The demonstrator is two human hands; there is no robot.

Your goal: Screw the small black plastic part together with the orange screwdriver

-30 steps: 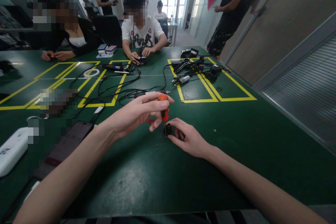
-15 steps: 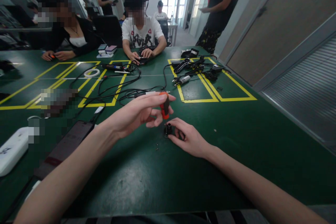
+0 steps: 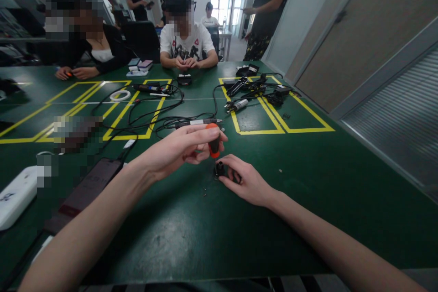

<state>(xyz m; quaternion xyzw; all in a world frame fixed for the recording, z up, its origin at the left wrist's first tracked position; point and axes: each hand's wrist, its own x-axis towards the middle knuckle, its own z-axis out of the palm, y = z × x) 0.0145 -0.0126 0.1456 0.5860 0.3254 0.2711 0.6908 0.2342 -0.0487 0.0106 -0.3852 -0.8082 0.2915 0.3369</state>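
My left hand [image 3: 191,143] is closed around the red and black handle of a screwdriver [image 3: 214,146], held upright with its shaft pointing down. The shaft's lower end meets a small black round part [image 3: 220,169] on the green table; the tip itself is too small to make out. On the right side of that part, my right hand [image 3: 242,178] pinches it between thumb and index finger, the other fingers curled. A few tiny screws [image 3: 205,192] lie on the table just in front of the part, to its left.
Beyond my hands lie black cables [image 3: 164,121], a grey plug [image 3: 237,105] and a tangle of black devices [image 3: 253,86] within yellow tape. At the left are a dark phone-like slab [image 3: 91,182] and a white power strip [image 3: 17,196]. Co-workers [image 3: 186,45] sit across the table.
My left fingers have shifted around the screwdriver handle, which is slightly more upright. My right hand stays still. Across the table, a co-worker's hands have come off a black object; a standing person has moved left.
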